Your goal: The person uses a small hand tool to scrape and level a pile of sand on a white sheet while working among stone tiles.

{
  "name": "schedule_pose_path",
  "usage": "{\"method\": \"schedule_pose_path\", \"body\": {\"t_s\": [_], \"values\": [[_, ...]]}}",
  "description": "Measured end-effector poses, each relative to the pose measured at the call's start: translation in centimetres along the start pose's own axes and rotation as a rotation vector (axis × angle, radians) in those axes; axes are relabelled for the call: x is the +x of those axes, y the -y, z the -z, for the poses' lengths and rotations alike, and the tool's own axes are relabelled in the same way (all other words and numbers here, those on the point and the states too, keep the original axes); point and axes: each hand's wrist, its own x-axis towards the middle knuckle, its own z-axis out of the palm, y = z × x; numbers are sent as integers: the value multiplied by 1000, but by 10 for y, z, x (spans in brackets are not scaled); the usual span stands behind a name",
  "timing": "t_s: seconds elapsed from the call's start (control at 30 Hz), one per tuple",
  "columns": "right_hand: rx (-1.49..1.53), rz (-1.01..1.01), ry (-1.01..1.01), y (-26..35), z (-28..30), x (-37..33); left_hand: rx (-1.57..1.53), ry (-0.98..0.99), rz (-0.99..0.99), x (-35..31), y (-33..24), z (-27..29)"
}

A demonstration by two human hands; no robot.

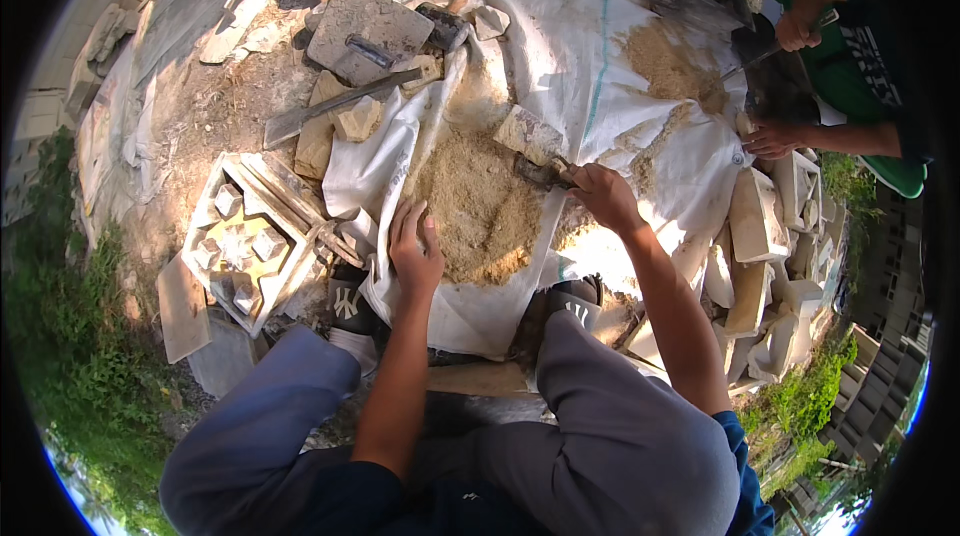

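Observation:
My right hand (605,198) is closed round the handle of a short-handled tool (540,172) with a dark metal head. A flat, dusty, pale slab or blade (528,133) lies against that head; whether they are joined I cannot tell. Below and left of the tool spreads a heap of sandy, tan powder (465,211) on a white woven sheet (570,26). At the heap's left edge my left hand (415,248) rests near a fold of the sheet, fingers extended and holding nothing that shows.
An angular mould-like frame (250,236) with pale blocks stands at left. Beyond it lie a dusty slab (370,31), a long-handled hammer (455,16) and a flat bar (345,106). Stacked pale pieces (755,216) line the right. A co-worker's hands (785,86) work at far right.

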Motion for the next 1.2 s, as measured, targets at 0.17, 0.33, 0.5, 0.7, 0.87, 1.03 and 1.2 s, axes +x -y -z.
{"method": "schedule_pose_path", "body": {"t_s": [0.17,0.33,0.5,0.7,0.87,1.03,1.2], "values": [[49,-62,36,15,9,-2,45,-18,5,-4,-2,-1],[-157,15,-32,13,15,-2,15,6,7,-9,-6,8],[-210,-177,-281,-15,20,-1,18,-89,-77,-2,-20,13],[27,-24,-328,39,13,15,401,-154,-60,0,-32,19],[-30,-152,-75,80,-3,26,613,-197,96,5,-23,26],[239,-159,-131,86,-35,-5,400,-101,215,17,-25,53],[320,-229,75,132,-35,-29,450,-114,235,5,-21,65]]}}
